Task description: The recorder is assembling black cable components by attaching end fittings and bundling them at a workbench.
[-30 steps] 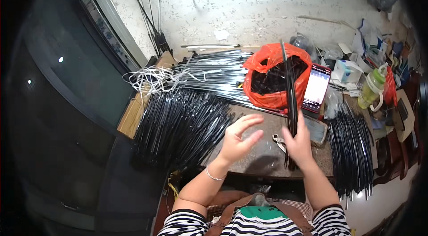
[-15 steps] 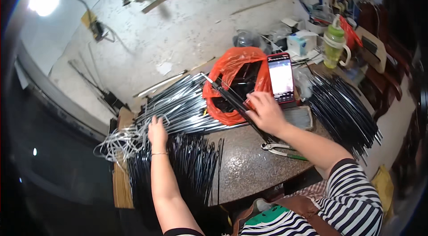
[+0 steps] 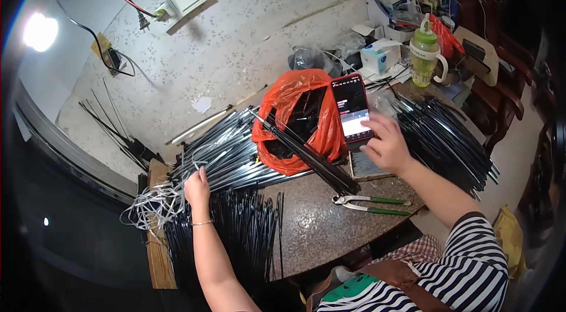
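Observation:
My right hand reaches to an upright phone with a red edge. Its fingers are apart, and a fingertip is at the lower part of the lit screen. At the left, my left hand is closed beside a tangle of thin white strips; what lies between its fingers is hidden. Long silvery rods lie behind it, and a dense row of thin black rods is to its right. A loose black bundle of rods leans across an orange-red plastic bag.
Green-handled pincers lie on the speckled tabletop. A shallow tray sits below the phone. More black rods fan out at the right, with a green-lidded bottle behind them. A patterned wall bounds the back.
My right hand has left the black rod bundle and moved right to the phone. The screen's picture has changed. My left hand has closed near the white strips. The view has shifted a little.

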The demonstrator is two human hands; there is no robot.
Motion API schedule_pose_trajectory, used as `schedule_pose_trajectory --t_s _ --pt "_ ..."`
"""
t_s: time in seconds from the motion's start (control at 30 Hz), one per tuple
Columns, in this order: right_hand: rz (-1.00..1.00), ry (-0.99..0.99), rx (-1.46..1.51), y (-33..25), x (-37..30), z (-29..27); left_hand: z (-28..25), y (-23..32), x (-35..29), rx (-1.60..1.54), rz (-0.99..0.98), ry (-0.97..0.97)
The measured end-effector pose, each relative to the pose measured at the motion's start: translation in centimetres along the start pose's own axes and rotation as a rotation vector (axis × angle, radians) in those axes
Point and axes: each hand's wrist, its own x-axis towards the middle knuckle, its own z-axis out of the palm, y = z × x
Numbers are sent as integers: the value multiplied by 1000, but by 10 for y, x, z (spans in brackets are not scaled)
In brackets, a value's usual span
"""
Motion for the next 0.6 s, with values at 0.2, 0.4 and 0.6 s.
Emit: schedule_pose_trajectory --t_s 0.2,0.4,0.6 --pt "789 -364 1404 -74 -44 -11 -48 115 -111 -324 669 98" --pt "1033 -351 1773 -95 -54 -45 -59 164 -213 -246 933 -265" --pt "1090 -34 1985 -67 -100 -92 -49 144 -215 -324 555 97"
